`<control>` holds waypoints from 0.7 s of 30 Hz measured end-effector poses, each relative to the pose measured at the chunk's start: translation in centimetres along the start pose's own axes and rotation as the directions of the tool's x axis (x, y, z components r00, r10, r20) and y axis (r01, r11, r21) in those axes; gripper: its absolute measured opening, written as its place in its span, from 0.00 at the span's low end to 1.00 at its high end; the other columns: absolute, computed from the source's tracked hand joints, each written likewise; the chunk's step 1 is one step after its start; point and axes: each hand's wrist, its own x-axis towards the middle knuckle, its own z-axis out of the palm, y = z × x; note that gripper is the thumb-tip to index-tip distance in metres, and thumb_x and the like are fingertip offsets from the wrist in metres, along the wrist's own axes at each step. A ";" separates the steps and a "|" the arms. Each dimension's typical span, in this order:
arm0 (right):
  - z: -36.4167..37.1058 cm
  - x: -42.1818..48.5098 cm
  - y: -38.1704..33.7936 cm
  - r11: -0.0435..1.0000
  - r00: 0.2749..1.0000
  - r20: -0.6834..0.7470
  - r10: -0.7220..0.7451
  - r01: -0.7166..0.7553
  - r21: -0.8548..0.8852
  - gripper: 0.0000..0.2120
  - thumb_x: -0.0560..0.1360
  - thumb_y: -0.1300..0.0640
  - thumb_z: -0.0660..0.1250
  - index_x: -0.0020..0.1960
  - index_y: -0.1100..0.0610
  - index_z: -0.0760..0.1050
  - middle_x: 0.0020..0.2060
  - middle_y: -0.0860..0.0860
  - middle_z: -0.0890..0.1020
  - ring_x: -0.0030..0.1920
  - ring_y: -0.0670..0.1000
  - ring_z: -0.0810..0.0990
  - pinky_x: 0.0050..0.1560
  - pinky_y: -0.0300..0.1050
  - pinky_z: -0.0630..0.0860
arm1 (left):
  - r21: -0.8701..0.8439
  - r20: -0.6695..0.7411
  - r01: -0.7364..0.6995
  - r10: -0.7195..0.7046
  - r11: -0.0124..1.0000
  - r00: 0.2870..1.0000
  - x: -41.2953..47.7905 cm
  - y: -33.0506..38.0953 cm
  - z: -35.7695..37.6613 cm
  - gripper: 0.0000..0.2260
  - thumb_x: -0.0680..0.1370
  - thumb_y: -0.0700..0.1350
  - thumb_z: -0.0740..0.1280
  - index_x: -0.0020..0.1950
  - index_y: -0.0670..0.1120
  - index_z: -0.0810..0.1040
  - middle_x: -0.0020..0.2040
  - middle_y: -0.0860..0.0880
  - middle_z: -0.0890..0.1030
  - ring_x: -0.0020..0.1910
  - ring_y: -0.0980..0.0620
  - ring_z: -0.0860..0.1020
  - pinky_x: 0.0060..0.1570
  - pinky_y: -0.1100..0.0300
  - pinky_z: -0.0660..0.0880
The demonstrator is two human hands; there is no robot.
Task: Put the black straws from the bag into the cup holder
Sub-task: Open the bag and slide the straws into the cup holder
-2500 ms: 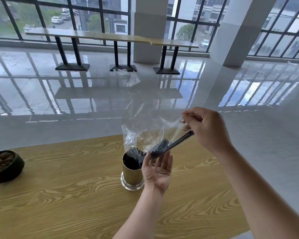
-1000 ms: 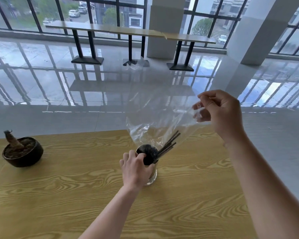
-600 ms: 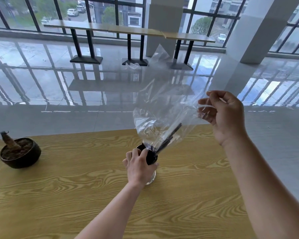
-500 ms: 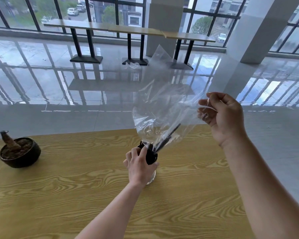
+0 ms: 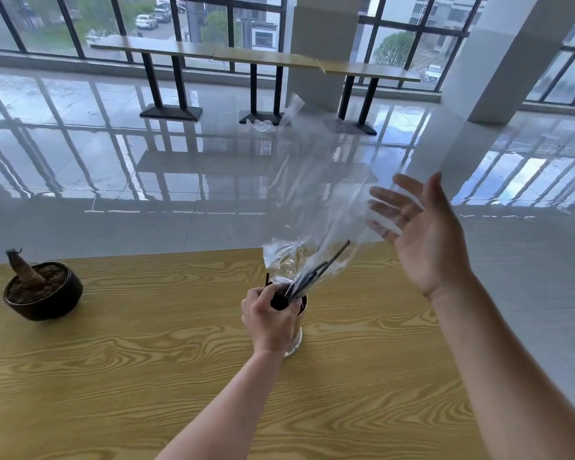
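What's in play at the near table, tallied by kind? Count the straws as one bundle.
Hands: 2 (left hand grips at the cup top, right hand spread open)
Cup holder: 1
Clear bag: 1
Black straw bundle: 1 (single straws overlap too much to count)
Plant pot: 1
Total: 6

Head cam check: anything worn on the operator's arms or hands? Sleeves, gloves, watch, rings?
Nothing worn that shows. Left grip and right grip are ungloved hands, no rings visible. Left forearm and right forearm are bare to the frame edge: no sleeves, watch, bands or markings.
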 end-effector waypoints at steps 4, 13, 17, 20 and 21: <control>0.1 -1.1 3.2 0.990 0.985 0.162 0.066 -0.044 -0.135 0.37 0.64 0.40 0.78 0.69 0.51 0.72 0.65 0.55 0.80 0.66 0.55 0.79 0.62 0.53 0.78 | 0.014 0.003 -0.004 0.004 1.000 1.000 0.1 0.0 0.0 0.11 0.67 0.47 0.80 0.47 0.51 0.83 0.47 0.53 0.75 0.52 0.51 0.69 0.60 0.42 0.69; 1.2 -1.1 8.2 0.917 0.992 -0.121 0.020 -0.066 -0.393 0.05 0.80 0.63 0.66 0.47 0.56 0.79 0.46 0.55 0.87 0.49 0.55 0.87 0.48 0.49 0.83 | 0.041 0.115 -0.105 0.099 0.994 0.988 0.1 -1.3 -0.8 0.23 0.66 0.35 0.75 0.58 0.53 0.83 0.52 0.50 0.76 0.54 0.48 0.70 0.60 0.50 0.69; 0.9 -1.0 7.1 0.955 0.994 -0.100 0.049 -0.076 -0.287 0.06 0.81 0.64 0.63 0.47 0.58 0.76 0.48 0.57 0.87 0.50 0.55 0.87 0.45 0.47 0.82 | 0.102 0.101 -0.156 0.146 0.982 0.984 0.2 -1.7 -0.6 0.22 0.68 0.36 0.75 0.59 0.52 0.83 0.51 0.48 0.77 0.53 0.46 0.71 0.56 0.52 0.70; 1.1 -1.0 6.9 0.989 0.990 -0.112 0.082 -0.095 -0.112 0.07 0.81 0.64 0.59 0.47 0.58 0.74 0.47 0.62 0.86 0.50 0.61 0.86 0.46 0.54 0.83 | 0.070 0.090 -0.157 0.150 0.985 0.985 0.2 -1.6 -0.7 0.21 0.67 0.40 0.77 0.58 0.54 0.83 0.51 0.49 0.77 0.53 0.48 0.71 0.56 0.54 0.68; 1.0 -1.1 7.1 0.986 0.991 -0.103 0.091 -0.104 -0.132 0.07 0.82 0.64 0.59 0.47 0.58 0.74 0.47 0.62 0.86 0.50 0.62 0.86 0.47 0.56 0.82 | 0.071 0.097 -0.149 0.142 0.986 0.985 0.2 -1.5 -0.6 0.22 0.66 0.40 0.76 0.58 0.54 0.83 0.51 0.50 0.76 0.53 0.50 0.70 0.56 0.55 0.68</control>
